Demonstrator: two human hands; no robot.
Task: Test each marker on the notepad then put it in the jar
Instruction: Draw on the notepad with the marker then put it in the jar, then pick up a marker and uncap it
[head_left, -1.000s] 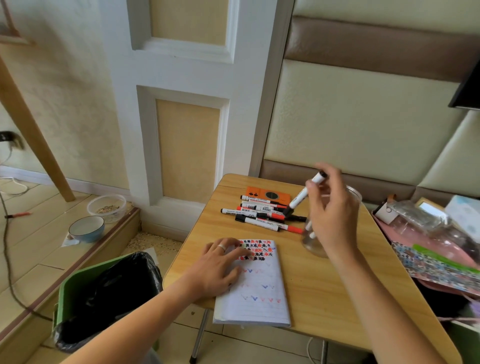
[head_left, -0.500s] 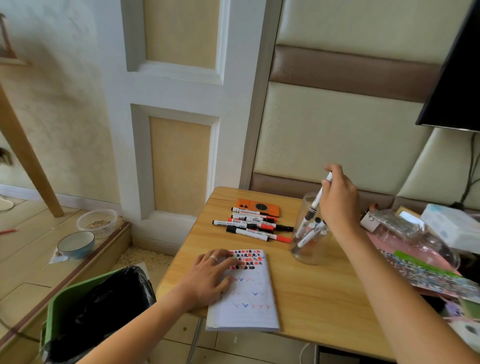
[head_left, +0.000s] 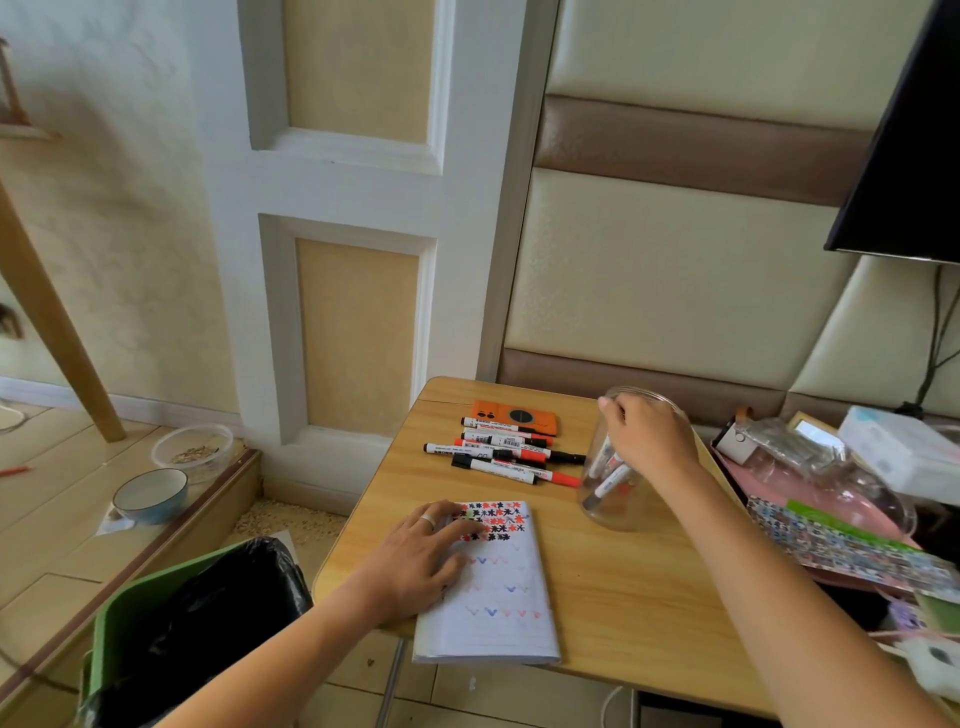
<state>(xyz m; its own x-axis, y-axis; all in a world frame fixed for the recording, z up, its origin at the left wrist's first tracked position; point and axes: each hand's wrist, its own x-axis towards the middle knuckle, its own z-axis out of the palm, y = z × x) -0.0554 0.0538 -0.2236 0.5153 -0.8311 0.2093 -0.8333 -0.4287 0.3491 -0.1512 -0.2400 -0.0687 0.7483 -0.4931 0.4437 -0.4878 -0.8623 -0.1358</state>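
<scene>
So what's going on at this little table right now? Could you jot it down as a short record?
left hand: flat on the notepad, holding it down
right hand: over the mouth of the jar, grip unclear
in jar: several markers
loose markers: lying in a row on the table, beside an orange case
notepad page: coloured test marks

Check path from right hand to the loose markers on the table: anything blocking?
Nothing visible does. The right hand is over the jar mouth; the loose markers lie to its left on bare table, beside the jar. The left hand rests on the notepad, nearer the camera.
</scene>
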